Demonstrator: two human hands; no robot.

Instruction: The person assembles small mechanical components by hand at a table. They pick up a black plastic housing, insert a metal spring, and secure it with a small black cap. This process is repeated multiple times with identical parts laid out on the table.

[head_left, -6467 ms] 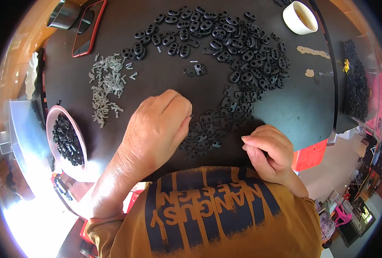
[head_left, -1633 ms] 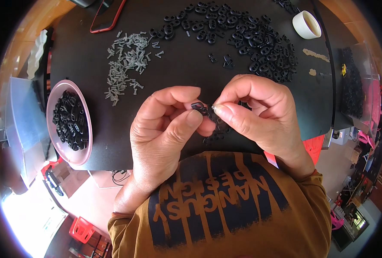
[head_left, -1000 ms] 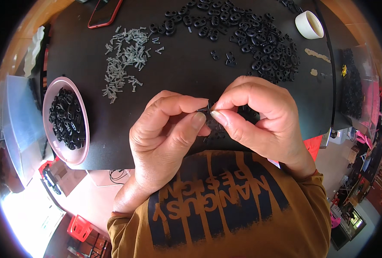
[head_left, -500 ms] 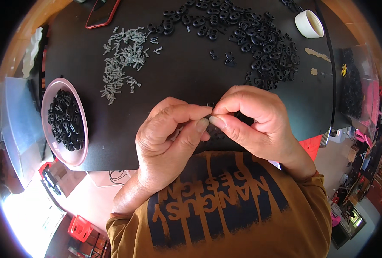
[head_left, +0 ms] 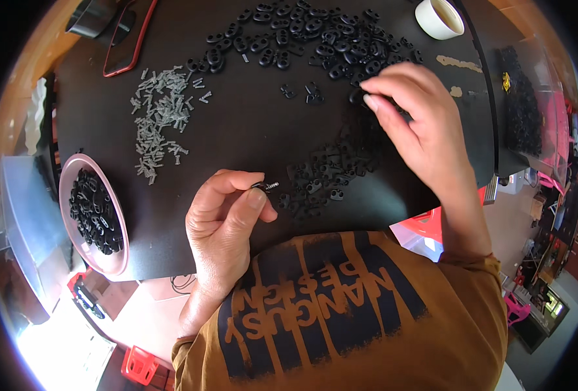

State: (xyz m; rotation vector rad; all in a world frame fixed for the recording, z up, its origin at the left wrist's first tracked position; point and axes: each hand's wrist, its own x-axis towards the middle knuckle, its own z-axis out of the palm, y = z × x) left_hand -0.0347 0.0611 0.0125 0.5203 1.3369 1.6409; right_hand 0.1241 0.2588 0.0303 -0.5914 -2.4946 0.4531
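Note:
My left hand (head_left: 227, 212) is closed in a pinch, above the near part of the dark table. Between its thumb and forefinger is a small black plastic cord-lock piece, mostly hidden by the fingers, with a small metal spring (head_left: 272, 185) sticking out to the right. My right hand (head_left: 409, 120) reaches forward over the right edge of the black cord-lock parts (head_left: 341, 49). Its thumb and forefinger are slightly apart, right beside a dark oval cord-lock part (head_left: 355, 96). A second group of smaller black pieces (head_left: 328, 171) lies between my hands.
A heap of small metal springs (head_left: 162, 117) lies on the left. Near the table's left edge stands a pink-rimmed bowl (head_left: 125, 241) holding black parts. Farther back are a red-edged phone (head_left: 132, 32), a dark cup (head_left: 90, 18) and a white cup (head_left: 440, 19).
My hands have parted. The right one has moved forward and right to the black parts; the left has drawn slightly back and left, and the piece with its spring now shows.

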